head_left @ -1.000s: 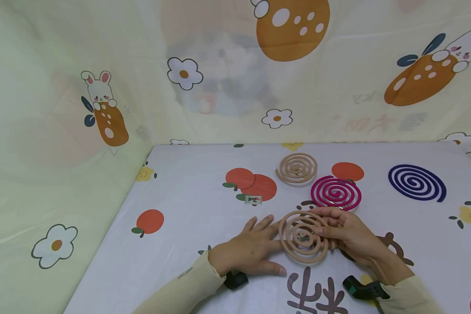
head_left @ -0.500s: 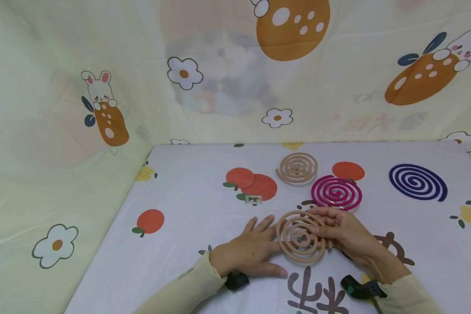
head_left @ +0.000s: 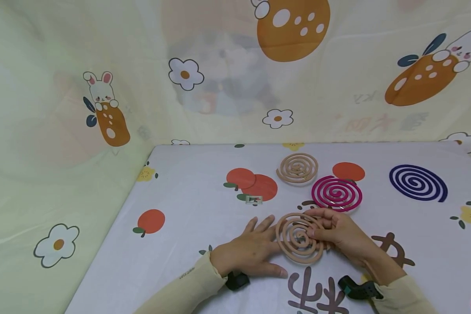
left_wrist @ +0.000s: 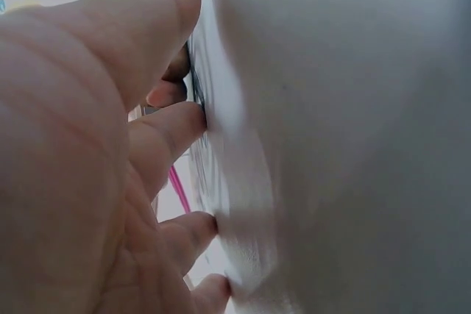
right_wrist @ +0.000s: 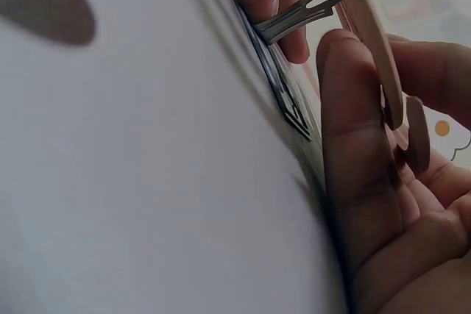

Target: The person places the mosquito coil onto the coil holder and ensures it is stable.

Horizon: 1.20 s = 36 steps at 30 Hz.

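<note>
My right hand (head_left: 345, 235) holds a tan mosquito coil (head_left: 300, 236) by its right side, thumb on top near the middle and fingers at the rim and underneath. The coil is raised off the table and covers part of my left hand (head_left: 249, 253). That hand lies palm down with spread fingers, their tips on the tabletop. In the right wrist view a thin metal coil stand (right_wrist: 298, 16) has prongs pointing up at the coil's underside (right_wrist: 379, 42). A finger of the left hand touches the stand's base. Whether prongs and coil touch, I cannot tell.
Behind my hands, a second tan coil (head_left: 297, 167) and a pink coil (head_left: 337, 193) sit on the printed tablecloth. A dark blue coil (head_left: 417, 183) lies at the right. A small flat metal piece (head_left: 254, 199) lies left of the pink coil.
My right hand has shifted slightly left with the tan coil, and its thumb now lies closer to the coil's middle. The left hand stays in place.
</note>
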{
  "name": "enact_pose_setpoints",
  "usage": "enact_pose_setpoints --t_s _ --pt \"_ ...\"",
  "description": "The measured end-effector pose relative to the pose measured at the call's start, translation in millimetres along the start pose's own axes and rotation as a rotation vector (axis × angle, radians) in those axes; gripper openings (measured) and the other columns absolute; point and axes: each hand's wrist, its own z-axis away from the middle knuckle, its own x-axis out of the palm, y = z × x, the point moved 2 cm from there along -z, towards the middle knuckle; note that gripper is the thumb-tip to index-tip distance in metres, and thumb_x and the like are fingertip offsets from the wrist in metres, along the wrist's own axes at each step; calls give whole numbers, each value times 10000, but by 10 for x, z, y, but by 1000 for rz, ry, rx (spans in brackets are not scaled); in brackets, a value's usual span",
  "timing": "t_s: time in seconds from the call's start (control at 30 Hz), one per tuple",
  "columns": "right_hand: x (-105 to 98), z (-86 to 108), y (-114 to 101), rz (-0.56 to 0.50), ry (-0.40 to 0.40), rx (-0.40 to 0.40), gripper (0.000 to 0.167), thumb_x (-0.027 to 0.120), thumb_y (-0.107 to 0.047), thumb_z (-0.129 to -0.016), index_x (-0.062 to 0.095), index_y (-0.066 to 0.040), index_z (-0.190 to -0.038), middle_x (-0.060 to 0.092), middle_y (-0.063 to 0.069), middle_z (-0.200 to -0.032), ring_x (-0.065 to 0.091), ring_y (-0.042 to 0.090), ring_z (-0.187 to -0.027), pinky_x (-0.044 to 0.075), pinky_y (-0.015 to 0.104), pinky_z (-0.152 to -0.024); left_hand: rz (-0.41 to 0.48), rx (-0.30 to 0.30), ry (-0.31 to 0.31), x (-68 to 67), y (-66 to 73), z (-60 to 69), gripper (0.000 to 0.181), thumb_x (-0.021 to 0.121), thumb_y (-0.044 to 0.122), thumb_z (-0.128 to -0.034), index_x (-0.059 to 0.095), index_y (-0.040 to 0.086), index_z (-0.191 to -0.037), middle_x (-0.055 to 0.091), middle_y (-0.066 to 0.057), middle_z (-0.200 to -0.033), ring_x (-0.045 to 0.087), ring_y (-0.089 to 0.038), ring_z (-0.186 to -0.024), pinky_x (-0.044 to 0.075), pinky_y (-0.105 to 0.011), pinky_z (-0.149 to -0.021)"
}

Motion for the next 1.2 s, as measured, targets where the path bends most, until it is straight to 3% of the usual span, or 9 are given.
enact_pose_setpoints --t_s 0.33,0.67,1.2 --pt "48 -11 4 -19 -71 -29 616 710 -80 -992 371 113 -1469 719 8 -875 637 88 -716 496 229 -573 13 1 -13 -17 8 9 764 578 684 -965 315 414 -1630 135 14 -1752 50 -334 -1616 146 -655 -1237" --pt "44 -7 7 -41 -64 -19 624 722 -67 -980 369 120 -1459 764 35 -909 693 96 -732 493 224 -548 12 2 -23 -33 9 5 756 582 672 -969 324 405 -1629 147 13 -1750 51 -341 -1615 147 -657 -1236" --pt "44 -3 3 20 -16 -6 640 736 -93 -975 398 109 -1479 721 2 -895 627 84 -706 476 229 -549 -13 11 -17 -28 3 -3 770 569 671 -976 295 397 -1641 141 -5 -1752 55 -353 -1612 157 -661 -1231"
